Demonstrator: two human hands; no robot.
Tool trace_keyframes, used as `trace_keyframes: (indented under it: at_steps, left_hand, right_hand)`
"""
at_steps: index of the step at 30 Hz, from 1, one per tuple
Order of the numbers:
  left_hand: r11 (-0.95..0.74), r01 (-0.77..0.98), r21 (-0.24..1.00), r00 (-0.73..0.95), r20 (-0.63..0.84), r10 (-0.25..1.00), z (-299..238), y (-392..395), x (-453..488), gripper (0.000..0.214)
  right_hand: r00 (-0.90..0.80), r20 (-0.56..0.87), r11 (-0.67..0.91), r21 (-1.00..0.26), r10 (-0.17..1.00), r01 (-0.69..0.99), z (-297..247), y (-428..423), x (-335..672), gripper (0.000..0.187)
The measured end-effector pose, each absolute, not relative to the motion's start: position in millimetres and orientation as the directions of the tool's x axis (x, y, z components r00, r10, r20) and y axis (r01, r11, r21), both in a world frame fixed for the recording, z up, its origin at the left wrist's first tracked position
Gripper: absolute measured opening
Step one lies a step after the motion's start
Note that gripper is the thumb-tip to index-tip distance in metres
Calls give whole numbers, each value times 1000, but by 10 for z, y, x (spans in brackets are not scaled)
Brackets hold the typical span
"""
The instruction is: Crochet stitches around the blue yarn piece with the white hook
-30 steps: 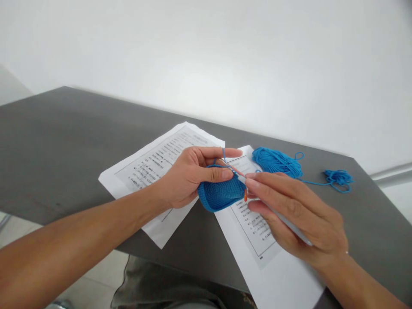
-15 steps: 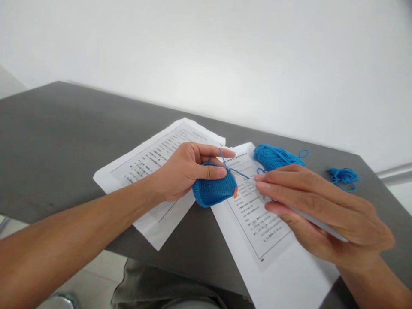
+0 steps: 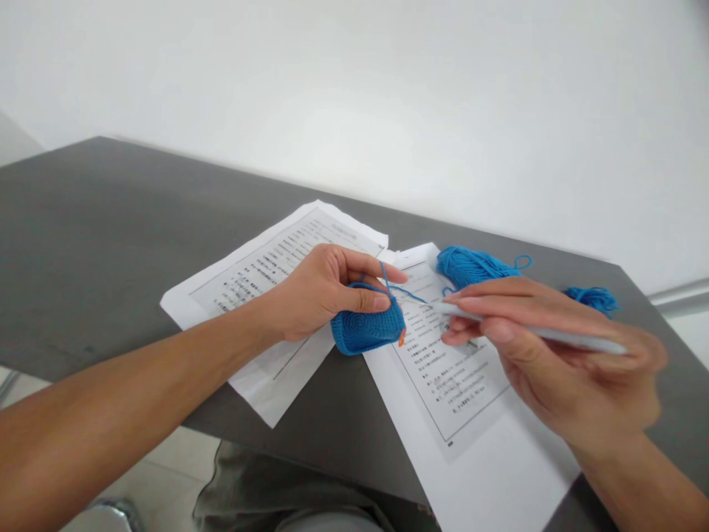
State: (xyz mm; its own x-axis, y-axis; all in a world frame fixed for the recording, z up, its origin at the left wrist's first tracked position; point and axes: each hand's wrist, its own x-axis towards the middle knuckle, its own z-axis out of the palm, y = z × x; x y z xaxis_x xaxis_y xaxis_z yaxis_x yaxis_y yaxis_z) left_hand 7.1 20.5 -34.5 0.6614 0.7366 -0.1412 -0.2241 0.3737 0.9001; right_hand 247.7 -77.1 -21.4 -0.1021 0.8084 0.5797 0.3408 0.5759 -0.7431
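My left hand (image 3: 337, 288) pinches the top edge of a blue crochet piece (image 3: 368, 330), worked in rounds, with the thumb in front. A strand of blue yarn runs over its outstretched index finger. On the piece's right edge hangs a small orange stitch marker (image 3: 402, 338). My right hand (image 3: 565, 355) grips the pale grey handle of a crochet hook (image 3: 576, 340) like a pen. The hook's thin metal shaft points left at the top right corner of the piece, alongside a length of blue yarn. Whether its tip sits inside a stitch I cannot make out.
Two printed sheets lie under my hands, a left sheet (image 3: 266, 255) and a right sheet (image 3: 432, 391), on a dark grey table (image 3: 138, 222). A blue yarn skein (image 3: 476, 266) rests behind my right hand, and a smaller yarn tangle (image 3: 592, 298) lies further right. A white wall stands behind.
My right hand has rolled, so the hook's handle lies flatter and more of it shows above the thumb. The left hand and the crochet piece have barely moved.
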Motion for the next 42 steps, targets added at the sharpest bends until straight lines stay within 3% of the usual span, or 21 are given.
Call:
trace_keyframes:
  at_steps: [5,9,13,17,21,28,33,42]
  left_hand:
    - [392,-230,891,675,-145,724,-362,197,71,23]
    - [441,-246,863,704,-153,694,-339,198,60,23]
    - [474,-237,848,696,-192,692,-319,197,61,24]
    - [497,-210,842,710,-218,670,-322,200,65,23]
    - [509,-176,843,725,-239,646,-322,212,56,23]
    - [520,-119,846,718,-288,633,-296,226,35,24]
    - [494,-97,864,727,-277,629,-304,220,29,22]
    - [434,-82,897,751,-231,619,-329,215,28,20]
  right_hand:
    - [42,405,402,-913,913,70,-286,-719,2421,8]
    - [101,412,408,-911,905,63,-309,-760,2353,7]
    - [78,550,517,-818,832,250,-303,-834,2335,19]
    - [-138,673,652,-613,727,446,-218,-831,2433,36]
    - [-337,705,764,-460,624,453,-119,-776,2540,39]
    - [-405,681,780,-426,610,459,-36,-784,2577,39]
    - [-373,640,732,-495,672,468,-10,-833,2556,40]
    - [-124,605,600,-700,786,388,-108,-836,2480,18]
